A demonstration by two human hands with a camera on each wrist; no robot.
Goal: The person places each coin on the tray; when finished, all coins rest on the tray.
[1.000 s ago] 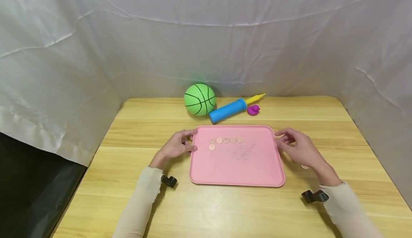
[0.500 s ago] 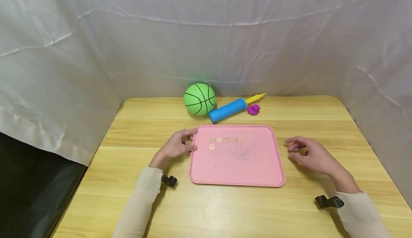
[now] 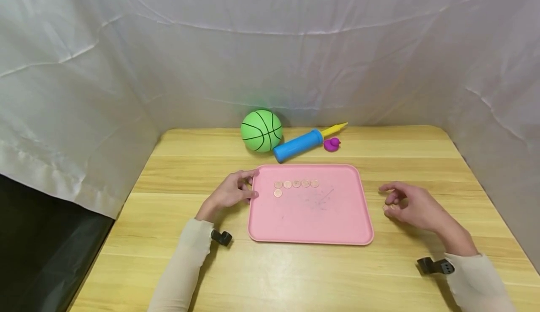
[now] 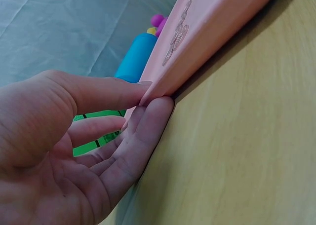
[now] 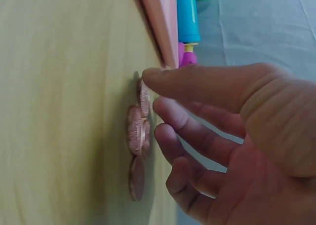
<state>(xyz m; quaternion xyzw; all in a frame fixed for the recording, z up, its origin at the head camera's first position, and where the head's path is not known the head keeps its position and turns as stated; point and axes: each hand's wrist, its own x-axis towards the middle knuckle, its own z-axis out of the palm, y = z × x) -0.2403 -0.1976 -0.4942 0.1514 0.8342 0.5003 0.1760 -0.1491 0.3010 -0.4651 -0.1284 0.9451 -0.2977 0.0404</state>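
Note:
My left hand (image 3: 229,191) pinches the left rim of a pink tray (image 3: 312,225); in the left wrist view its thumb lies on the rim with fingers against the outer side. Several copper coins (image 3: 296,183) lie on the tray in a row, and a single coin (image 3: 277,193) sits below the row's left end. To the right of the tray, my right hand (image 3: 415,207) is low over the wooden table, fingers loosely bent. By its thumb tip is a small heap of copper coins (image 5: 135,131), partly hidden by the hand in the head view. I see no coin gripped between finger and thumb.
Behind the tray are a green ball (image 3: 261,131) with black lines, a blue hand pump (image 3: 298,145) with a yellow nozzle, and a purple toy duck (image 3: 332,144). A pale curtain (image 3: 270,68) hangs around the table's back and sides.
My right hand has left the tray's right edge and moved right and towards me, down to the loose coins. The left hand and the tray stay in place.

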